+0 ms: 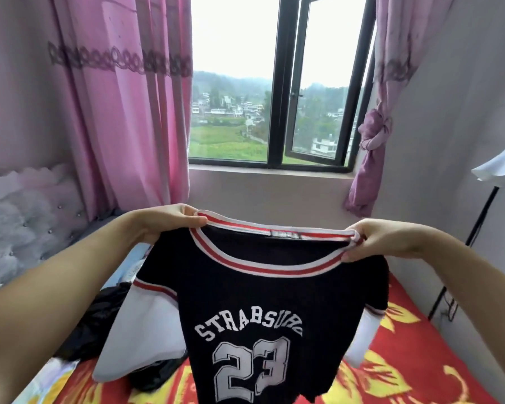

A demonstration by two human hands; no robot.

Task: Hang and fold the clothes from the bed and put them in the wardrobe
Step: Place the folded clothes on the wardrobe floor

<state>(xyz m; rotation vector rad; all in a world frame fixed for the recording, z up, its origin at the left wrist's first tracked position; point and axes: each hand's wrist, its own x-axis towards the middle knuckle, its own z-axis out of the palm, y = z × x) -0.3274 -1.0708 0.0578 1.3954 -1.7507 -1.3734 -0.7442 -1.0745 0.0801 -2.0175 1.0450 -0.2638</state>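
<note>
A black knit jersey top (pixel 263 298) with a red-and-white striped collar, white sleeves and the print "STRABSURG 23" hangs in the air over the bed (pixel 420 354). My left hand (pixel 172 220) pinches the collar at its left shoulder. At the right shoulder my right hand (pixel 373 240) grips the collar too. The top faces me, spread between both hands, and its lower hem runs out of view. Dark clothes (pixel 96 322) lie on the bed at the left, partly hidden behind the top.
The bed has a red cover with yellow flowers. A padded grey headboard (pixel 27 223) stands at the left. Pink curtains (pixel 114 97) frame an open window (pixel 274 83) ahead. A black stand with white fabric (pixel 499 170) is at the right wall.
</note>
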